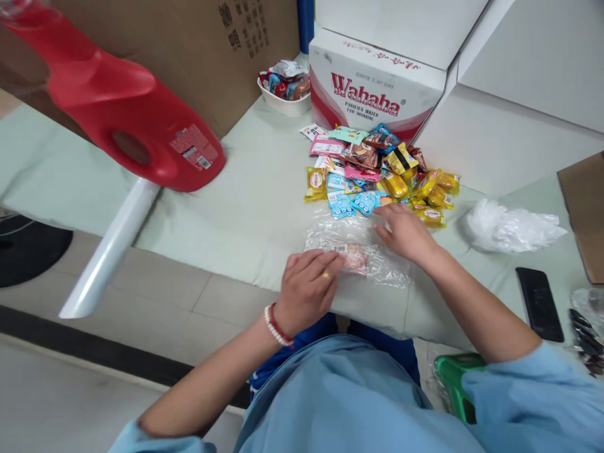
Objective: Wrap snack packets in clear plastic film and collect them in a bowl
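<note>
A clear plastic bag (330, 236) lies flat on the pale green table top (245, 207) just before me. A pink snack packet (355, 257) shows inside it near my left hand. My left hand (306, 286) rests on the bag's near edge, fingers curled and pinching the plastic. My right hand (403, 231) lies on the bag's far right corner, fingers reaching toward a heap of small snack packets (377, 179) in yellow, blue, pink and brown. The fingertips touch the nearest yellow and blue packets; I cannot make out whether they grip one.
A white Wahaha carton (377, 85) stands behind the heap, with a white bowl of snacks (284, 88) left of it. A red detergent jug (123, 113) lies at the left. A crumpled white bag (509, 226) and a black phone (539, 303) lie at the right.
</note>
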Available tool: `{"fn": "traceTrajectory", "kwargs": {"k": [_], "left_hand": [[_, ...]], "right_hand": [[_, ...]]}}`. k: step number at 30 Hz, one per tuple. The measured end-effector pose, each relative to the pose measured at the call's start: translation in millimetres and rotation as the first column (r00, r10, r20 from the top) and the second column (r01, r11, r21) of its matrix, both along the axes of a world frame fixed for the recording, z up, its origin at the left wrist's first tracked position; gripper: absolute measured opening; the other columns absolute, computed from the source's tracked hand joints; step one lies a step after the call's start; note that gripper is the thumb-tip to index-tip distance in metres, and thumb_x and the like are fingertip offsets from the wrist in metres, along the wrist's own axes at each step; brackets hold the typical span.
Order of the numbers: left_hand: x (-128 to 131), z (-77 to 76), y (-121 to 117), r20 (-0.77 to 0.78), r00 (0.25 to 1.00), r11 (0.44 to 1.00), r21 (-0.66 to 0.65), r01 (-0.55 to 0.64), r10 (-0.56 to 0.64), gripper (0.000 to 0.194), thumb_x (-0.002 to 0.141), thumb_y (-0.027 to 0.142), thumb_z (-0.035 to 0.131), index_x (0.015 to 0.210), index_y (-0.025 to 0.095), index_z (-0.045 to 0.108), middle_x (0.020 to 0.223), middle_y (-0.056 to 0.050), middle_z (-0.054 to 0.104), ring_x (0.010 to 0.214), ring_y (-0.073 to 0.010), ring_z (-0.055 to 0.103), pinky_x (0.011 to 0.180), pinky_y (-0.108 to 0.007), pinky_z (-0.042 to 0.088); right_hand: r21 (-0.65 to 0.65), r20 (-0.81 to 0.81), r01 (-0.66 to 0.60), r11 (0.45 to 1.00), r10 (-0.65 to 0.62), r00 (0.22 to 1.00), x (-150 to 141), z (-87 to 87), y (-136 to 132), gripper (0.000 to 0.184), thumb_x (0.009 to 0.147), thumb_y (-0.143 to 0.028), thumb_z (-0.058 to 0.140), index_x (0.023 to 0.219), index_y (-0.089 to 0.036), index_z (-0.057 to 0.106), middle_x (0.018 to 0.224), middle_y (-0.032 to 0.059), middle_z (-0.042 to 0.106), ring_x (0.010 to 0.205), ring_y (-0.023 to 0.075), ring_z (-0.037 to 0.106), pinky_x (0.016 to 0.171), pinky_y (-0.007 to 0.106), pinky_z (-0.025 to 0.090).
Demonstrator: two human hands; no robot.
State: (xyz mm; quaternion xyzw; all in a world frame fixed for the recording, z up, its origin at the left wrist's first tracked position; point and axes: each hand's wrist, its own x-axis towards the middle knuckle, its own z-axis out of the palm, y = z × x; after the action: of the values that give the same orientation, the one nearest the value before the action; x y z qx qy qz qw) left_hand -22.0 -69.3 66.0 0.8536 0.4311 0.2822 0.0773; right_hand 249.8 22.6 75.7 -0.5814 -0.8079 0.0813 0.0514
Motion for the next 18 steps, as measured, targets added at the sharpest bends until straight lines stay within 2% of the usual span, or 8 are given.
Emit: {"fn": "traceTrajectory", "kwargs": {"k": [2,4,6,9,11,14,16,18], "left_hand": [[19,-12.7,12,-0.109,0.994,0.996,-0.092,0.000,-0.010,0.034,0.102,0.021,0.050,0.132,0.025,0.067,0.128,-0.008,0.075,0.108,-0.0267,0.063,0.086,-0.045,0.044],[30,-23.8,24,-0.188,0.981,0.990,-0.140,0.022,-0.049,0.032,0.104,0.022,0.049,0.129,0.023,0.069,0.128,-0.008,0.074,0.104,-0.0265,0.061,0.082,-0.045,0.043],[35,-30.4,30,-0.229,0.971,0.988,-0.152,0.038,-0.073,0.030,0.105,0.022,0.049,0.126,0.023,0.070,0.127,-0.007,0.074,0.103,-0.0262,0.059,0.081,-0.045,0.042],[36,-31.4,30,-0.242,0.969,0.991,-0.136,0.015,-0.048,0.026,0.104,0.023,0.051,0.121,0.023,0.071,0.124,-0.007,0.073,0.102,-0.0264,0.056,0.081,-0.045,0.042],[36,-29.0,28,-0.247,0.969,0.993,-0.114,-0.032,0.002,0.023,0.103,0.023,0.054,0.117,0.025,0.072,0.118,-0.009,0.071,0.101,-0.0273,0.055,0.080,-0.044,0.042],[37,-27.6,25,-0.261,0.963,0.991,-0.089,-0.095,0.069,0.020,0.102,0.026,0.056,0.110,0.027,0.074,0.101,-0.010,0.067,0.096,-0.0278,0.055,0.076,-0.042,0.041],[37,-30.6,23,-0.254,0.964,0.990,-0.099,-0.105,0.077,0.022,0.103,0.027,0.054,0.100,0.026,0.075,0.091,-0.009,0.064,0.093,-0.0270,0.056,0.074,-0.040,0.041],[34,-36.6,21,-0.202,0.977,0.986,-0.133,-0.102,0.074,0.024,0.104,0.027,0.053,0.092,0.024,0.074,0.085,-0.008,0.063,0.090,-0.0258,0.057,0.073,-0.039,0.042]], "right_hand": [[-0.063,0.103,-0.011,0.998,0.017,0.995,-22,-13.0,18,0.043,0.096,-0.033,0.061,0.132,-0.012,0.065,0.123,0.0202,0.070,0.118,0.0362,0.057,0.093,0.042,0.045],[-0.131,0.157,0.032,0.991,-0.011,0.988,-36,-21.3,32,0.042,0.092,-0.031,0.066,0.127,-0.010,0.067,0.115,0.0204,0.072,0.113,0.0349,0.059,0.090,0.039,0.044],[-0.235,0.109,0.063,0.970,-0.038,0.993,-39,-21.3,41,0.028,0.090,-0.025,0.066,0.113,-0.011,0.072,0.100,0.0148,0.075,0.098,0.0278,0.063,0.082,0.033,0.043],[-0.342,-0.088,-0.023,0.939,-0.007,0.996,-33,-7.7,41,0.013,0.091,-0.020,0.060,0.094,-0.014,0.072,0.079,0.0038,0.070,0.073,0.0164,0.060,0.067,0.025,0.037],[-0.305,-0.184,-0.107,0.946,0.052,0.982,-29,3.8,29,0.013,0.091,-0.020,0.059,0.093,-0.016,0.071,0.072,0.0002,0.066,0.066,0.0142,0.056,0.063,0.025,0.035],[-0.209,-0.222,-0.240,0.948,0.193,0.956,-28,10.8,-6,0.017,0.094,-0.018,0.053,0.098,-0.018,0.070,0.080,0.0028,0.068,0.074,0.0168,0.060,0.069,0.026,0.039],[-0.158,-0.223,-0.333,0.930,0.295,0.929,-29,4.2,-33,0.023,0.097,-0.016,0.049,0.105,-0.017,0.070,0.091,0.0078,0.070,0.085,0.0204,0.063,0.075,0.028,0.044],[-0.112,-0.240,-0.376,0.920,0.342,0.909,-31,-9.6,-55,0.030,0.100,-0.015,0.046,0.120,-0.017,0.068,0.098,0.0115,0.070,0.092,0.0231,0.064,0.080,0.032,0.049]]}}
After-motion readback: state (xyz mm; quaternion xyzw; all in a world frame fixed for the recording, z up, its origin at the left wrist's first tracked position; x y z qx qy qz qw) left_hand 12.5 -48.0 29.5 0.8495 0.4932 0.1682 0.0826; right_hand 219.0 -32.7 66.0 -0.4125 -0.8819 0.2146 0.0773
